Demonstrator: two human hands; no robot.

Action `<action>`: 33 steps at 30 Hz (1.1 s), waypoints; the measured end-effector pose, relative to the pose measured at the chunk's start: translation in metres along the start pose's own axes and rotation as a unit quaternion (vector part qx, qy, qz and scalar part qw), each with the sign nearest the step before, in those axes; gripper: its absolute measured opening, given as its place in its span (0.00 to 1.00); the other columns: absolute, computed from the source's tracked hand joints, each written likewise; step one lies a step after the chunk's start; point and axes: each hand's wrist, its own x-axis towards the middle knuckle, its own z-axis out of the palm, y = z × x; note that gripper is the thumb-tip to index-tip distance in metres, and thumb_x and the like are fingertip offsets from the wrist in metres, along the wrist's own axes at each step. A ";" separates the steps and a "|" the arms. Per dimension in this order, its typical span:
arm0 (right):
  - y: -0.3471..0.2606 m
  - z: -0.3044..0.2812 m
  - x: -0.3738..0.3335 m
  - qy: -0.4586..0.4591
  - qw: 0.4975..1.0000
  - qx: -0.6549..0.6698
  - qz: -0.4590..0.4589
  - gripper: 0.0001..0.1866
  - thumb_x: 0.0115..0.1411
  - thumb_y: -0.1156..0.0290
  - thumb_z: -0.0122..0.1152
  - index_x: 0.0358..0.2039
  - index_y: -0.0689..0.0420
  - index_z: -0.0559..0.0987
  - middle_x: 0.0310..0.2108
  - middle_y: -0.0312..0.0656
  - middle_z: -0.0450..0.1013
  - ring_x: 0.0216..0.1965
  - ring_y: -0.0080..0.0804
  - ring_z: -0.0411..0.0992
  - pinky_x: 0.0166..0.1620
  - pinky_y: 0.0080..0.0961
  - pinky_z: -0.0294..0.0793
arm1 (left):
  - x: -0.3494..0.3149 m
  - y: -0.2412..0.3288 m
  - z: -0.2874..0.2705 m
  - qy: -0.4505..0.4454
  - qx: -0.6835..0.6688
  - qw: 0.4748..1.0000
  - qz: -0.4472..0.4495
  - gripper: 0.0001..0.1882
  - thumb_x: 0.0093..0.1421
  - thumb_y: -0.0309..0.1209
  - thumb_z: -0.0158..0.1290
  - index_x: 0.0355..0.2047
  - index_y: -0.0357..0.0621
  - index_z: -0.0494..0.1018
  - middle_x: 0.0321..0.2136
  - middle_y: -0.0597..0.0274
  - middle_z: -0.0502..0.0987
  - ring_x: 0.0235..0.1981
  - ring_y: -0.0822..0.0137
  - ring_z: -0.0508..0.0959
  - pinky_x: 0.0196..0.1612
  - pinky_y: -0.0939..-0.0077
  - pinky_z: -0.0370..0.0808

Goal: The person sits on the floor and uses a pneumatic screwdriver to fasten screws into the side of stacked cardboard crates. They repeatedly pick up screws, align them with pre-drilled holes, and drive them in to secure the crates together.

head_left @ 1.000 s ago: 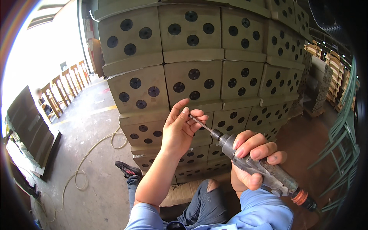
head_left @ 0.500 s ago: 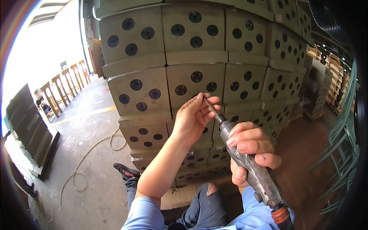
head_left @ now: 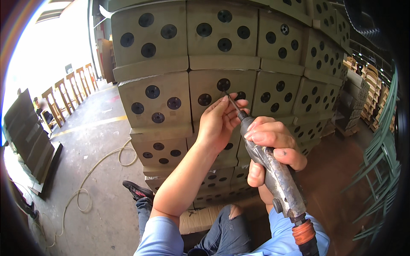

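Observation:
My right hand (head_left: 277, 143) is wrapped round a worn, grey power screwdriver (head_left: 279, 183) with an orange collar at its tail. Its thin bit (head_left: 232, 103) slants up and left toward a black round disc (head_left: 223, 84) on the front of a brownish cardboard-coloured box (head_left: 197, 81). My left hand (head_left: 218, 123) is closed in a pinch at the bit's tip, thumb and forefinger together there. Whatever small thing they may hold is too small to make out. Behind my left fingers another black disc (head_left: 241, 96) is partly covered.
Stacked boxes with black discs rise in front of me. A pale hose (head_left: 96, 168) loops over the floor at left, near a leaning stack of dark panels (head_left: 30, 136). Wooden frames (head_left: 68, 91) stand farther back beside a person. Green strips (head_left: 380, 149) hang at right.
Both hands and the screwdriver have moved up a little against the boxes, bringing the bit's tip to just below the upper disc. The view has shifted slightly.

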 end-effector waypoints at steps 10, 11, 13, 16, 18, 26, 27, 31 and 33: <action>0.013 0.003 0.022 0.032 0.997 0.055 -0.031 0.24 0.52 0.76 0.68 0.45 0.53 0.65 0.38 0.48 0.74 0.34 0.41 0.76 0.39 0.45 0.83 | -0.074 -0.040 -0.056 -0.004 0.060 0.998 -0.034 0.16 0.77 0.34 0.41 0.53 0.32 0.69 0.35 0.49 0.81 0.34 0.61 0.84 0.38 0.69 0.83; 0.016 0.008 0.021 0.037 0.997 0.056 -0.031 0.24 0.52 0.76 0.68 0.46 0.53 0.65 0.38 0.48 0.74 0.35 0.41 0.76 0.39 0.45 0.83 | -0.079 -0.042 -0.065 0.004 0.060 0.997 -0.037 0.16 0.77 0.33 0.41 0.52 0.32 0.69 0.35 0.49 0.81 0.34 0.61 0.84 0.38 0.69 0.83; 0.021 0.017 0.016 0.045 0.997 0.056 -0.030 0.24 0.52 0.77 0.68 0.46 0.53 0.65 0.39 0.48 0.74 0.35 0.41 0.76 0.39 0.44 0.83 | -0.089 -0.046 -0.082 0.019 0.059 0.997 -0.045 0.15 0.77 0.33 0.41 0.52 0.32 0.70 0.34 0.50 0.81 0.33 0.62 0.83 0.38 0.69 0.83; 0.028 0.013 0.021 0.015 0.998 0.050 -0.039 0.25 0.54 0.75 0.67 0.49 0.53 0.65 0.39 0.47 0.74 0.35 0.40 0.76 0.38 0.43 0.82 | -0.099 -0.052 -0.093 0.038 0.046 0.997 -0.052 0.14 0.76 0.32 0.41 0.51 0.33 0.70 0.34 0.51 0.81 0.33 0.62 0.83 0.37 0.70 0.83; 0.035 0.015 0.021 0.032 0.996 0.062 -0.049 0.26 0.54 0.76 0.66 0.50 0.53 0.65 0.39 0.48 0.74 0.34 0.39 0.75 0.37 0.41 0.82 | -0.107 -0.056 -0.102 0.052 0.048 0.996 -0.057 0.14 0.76 0.31 0.42 0.51 0.33 0.70 0.33 0.52 0.81 0.33 0.62 0.83 0.37 0.70 0.82; 0.045 0.015 0.016 0.027 0.997 0.056 -0.056 0.25 0.53 0.76 0.66 0.50 0.54 0.65 0.39 0.50 0.75 0.34 0.40 0.76 0.39 0.41 0.82 | -0.143 -0.080 -0.145 0.133 0.071 0.984 -0.090 0.13 0.75 0.31 0.44 0.48 0.34 0.72 0.31 0.54 0.81 0.31 0.64 0.82 0.35 0.70 0.82; 0.046 0.017 0.017 0.030 0.996 0.062 -0.057 0.25 0.54 0.76 0.66 0.50 0.54 0.66 0.39 0.50 0.76 0.34 0.41 0.76 0.39 0.41 0.82 | -0.150 -0.081 -0.150 0.145 0.074 0.982 -0.092 0.13 0.75 0.31 0.44 0.48 0.34 0.72 0.31 0.54 0.81 0.30 0.64 0.82 0.35 0.70 0.82; 0.051 0.034 0.010 0.025 0.996 0.044 -0.068 0.27 0.57 0.68 0.69 0.52 0.53 0.63 0.39 0.51 0.76 0.33 0.41 0.76 0.39 0.40 0.82 | -0.196 -0.081 -0.190 0.244 0.106 0.961 -0.081 0.13 0.75 0.33 0.45 0.48 0.35 0.73 0.30 0.55 0.81 0.29 0.65 0.82 0.32 0.72 0.82; 0.050 0.035 -0.002 0.023 0.998 0.035 -0.037 0.26 0.59 0.66 0.64 0.53 0.52 0.60 0.42 0.55 0.74 0.36 0.44 0.74 0.43 0.46 0.79 | -0.220 -0.089 -0.218 0.296 0.155 0.940 -0.065 0.14 0.74 0.35 0.47 0.47 0.35 0.74 0.29 0.54 0.81 0.27 0.66 0.82 0.28 0.73 0.81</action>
